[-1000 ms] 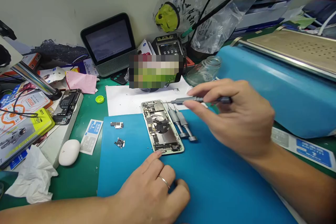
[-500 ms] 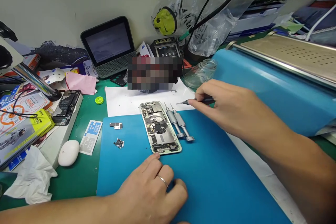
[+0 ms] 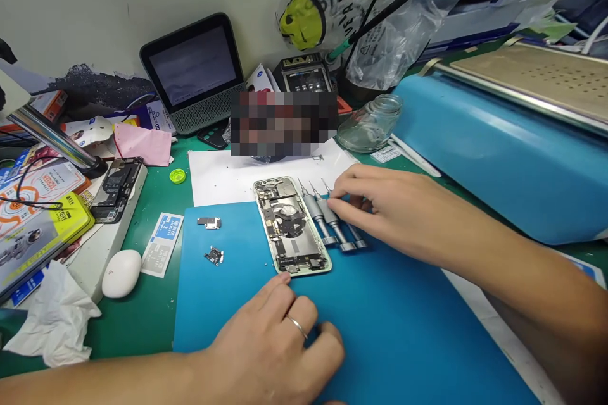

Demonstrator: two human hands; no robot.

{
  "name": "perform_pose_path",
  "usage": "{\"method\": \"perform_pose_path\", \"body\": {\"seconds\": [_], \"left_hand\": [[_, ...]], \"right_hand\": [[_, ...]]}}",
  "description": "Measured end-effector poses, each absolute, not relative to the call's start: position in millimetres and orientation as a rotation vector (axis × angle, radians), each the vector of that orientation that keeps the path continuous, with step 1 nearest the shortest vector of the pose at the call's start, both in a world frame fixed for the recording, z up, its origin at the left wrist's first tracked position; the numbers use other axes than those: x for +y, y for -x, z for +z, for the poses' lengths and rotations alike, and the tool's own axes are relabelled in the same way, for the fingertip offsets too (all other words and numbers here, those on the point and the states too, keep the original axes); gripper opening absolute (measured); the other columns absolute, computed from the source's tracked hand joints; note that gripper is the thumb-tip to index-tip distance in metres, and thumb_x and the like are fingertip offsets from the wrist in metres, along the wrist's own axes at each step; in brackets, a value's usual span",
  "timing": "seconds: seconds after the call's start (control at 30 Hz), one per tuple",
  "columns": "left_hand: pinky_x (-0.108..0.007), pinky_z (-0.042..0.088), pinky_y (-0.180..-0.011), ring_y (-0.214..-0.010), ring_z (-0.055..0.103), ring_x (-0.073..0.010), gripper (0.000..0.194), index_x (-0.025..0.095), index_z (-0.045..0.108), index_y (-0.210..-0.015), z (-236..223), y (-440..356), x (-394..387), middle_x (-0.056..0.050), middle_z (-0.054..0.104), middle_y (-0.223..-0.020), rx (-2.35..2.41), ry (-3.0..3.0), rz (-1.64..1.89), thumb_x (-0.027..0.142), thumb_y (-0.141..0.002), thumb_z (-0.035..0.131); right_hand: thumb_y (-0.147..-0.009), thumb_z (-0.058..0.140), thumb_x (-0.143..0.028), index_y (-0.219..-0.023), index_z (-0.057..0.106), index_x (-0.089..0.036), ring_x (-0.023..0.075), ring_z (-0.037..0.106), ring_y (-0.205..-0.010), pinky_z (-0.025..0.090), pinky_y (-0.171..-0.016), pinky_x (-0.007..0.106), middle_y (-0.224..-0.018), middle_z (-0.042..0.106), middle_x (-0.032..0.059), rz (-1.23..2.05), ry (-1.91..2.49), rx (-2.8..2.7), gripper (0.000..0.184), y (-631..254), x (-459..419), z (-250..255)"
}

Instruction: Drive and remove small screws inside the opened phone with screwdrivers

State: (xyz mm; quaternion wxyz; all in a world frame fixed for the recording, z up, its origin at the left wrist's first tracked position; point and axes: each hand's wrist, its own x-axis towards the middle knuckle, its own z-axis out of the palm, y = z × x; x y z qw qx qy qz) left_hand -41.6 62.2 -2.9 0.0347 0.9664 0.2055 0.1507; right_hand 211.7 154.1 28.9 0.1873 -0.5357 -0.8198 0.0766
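Observation:
An opened smartphone [image 3: 294,228] with its inner parts bare lies on the blue mat [image 3: 408,316]. My left hand [image 3: 280,335], a ring on one finger, rests below it with loosely bent fingers, a fingertip touching the phone's bottom edge. To the phone's right lie two grey screwdrivers, one nearer the phone [image 3: 316,215] and one beside it [image 3: 335,221]. A third, darker screwdriver [image 3: 357,237] lies alongside them, and my right hand [image 3: 370,196] has its fingers closed on it, partly hiding it. Two small phone parts, an upper one [image 3: 209,223] and a lower one [image 3: 215,255], lie left of the phone.
A white sheet [image 3: 218,171] extends behind the mat. Further back stand a screen device [image 3: 194,69], a glass jar [image 3: 373,123] and a blurred patch. Left are a white earbud case [image 3: 122,274], crumpled tissue [image 3: 57,316] and another opened phone [image 3: 116,190]. A blue machine [image 3: 475,152] stands right.
My right hand has brought the dark screwdriver down and left, beside the two grey ones on the mat. My left hand stays at the phone's lower edge. The view has shifted slightly.

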Motion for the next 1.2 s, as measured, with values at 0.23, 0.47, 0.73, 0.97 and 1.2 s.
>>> {"method": "perform_pose_path", "body": {"seconds": [0.23,0.47,0.73,0.97,1.2], "left_hand": [[-0.046,0.047,-0.107,-0.08,0.055,-0.025,0.051,0.015,0.064,-0.11,-2,42,62,-0.004,0.056,-0.087,0.634,-2.956,0.495,0.063,-0.095,0.065],[-0.049,0.044,-0.111,-0.085,0.059,-0.0267,0.051,0.014,0.062,-0.115,6,43,63,-0.005,0.06,-0.09,0.621,-2.949,0.394,0.06,-0.093,0.069],[-0.047,0.045,-0.111,-0.083,0.06,-0.0253,0.047,0.013,0.063,-0.112,10,43,63,-0.004,0.061,-0.089,0.609,-2.954,0.459,0.055,-0.093,0.071],[-0.049,0.044,-0.112,-0.086,0.06,-0.0261,0.048,0.013,0.062,-0.115,8,44,62,-0.005,0.061,-0.091,0.599,-2.957,0.373,0.057,-0.095,0.068],[-0.048,0.046,-0.111,-0.084,0.059,-0.0257,0.05,0.014,0.063,-0.114,7,43,62,-0.005,0.06,-0.09,0.604,-2.957,0.447,0.059,-0.094,0.069]], "right_hand": [[-0.091,0.061,-0.034,-0.087,0.062,-0.024,0.0163,0.058,-0.056,0.043,-0.052,0.031,-0.087,0.064,0.003,0.251,1.597,-2.281,0.01,-210,150,22],[-0.086,0.068,-0.031,-0.088,0.06,-0.023,0.0168,0.056,-0.055,0.038,-0.05,0.032,-0.092,0.062,0.005,0.122,1.72,-2.339,0.011,-203,148,19],[-0.094,0.056,-0.029,-0.093,0.068,-0.02,0.0201,0.06,-0.066,0.033,-0.056,0.034,-0.105,0.066,0.0098,0.077,1.831,-2.417,0.016,-194,146,25],[-0.096,0.049,-0.034,-0.096,0.066,-0.021,0.0219,0.061,-0.069,0.03,-0.057,0.034,-0.112,0.069,0.009,0.075,1.961,-2.347,0.021,-192,146,26],[-0.095,0.05,-0.033,-0.091,0.061,-0.022,0.0227,0.06,-0.061,0.035,-0.06,0.034,-0.075,0.068,0.0037,0.164,1.9,-2.182,0.016,-192,147,28]]}}
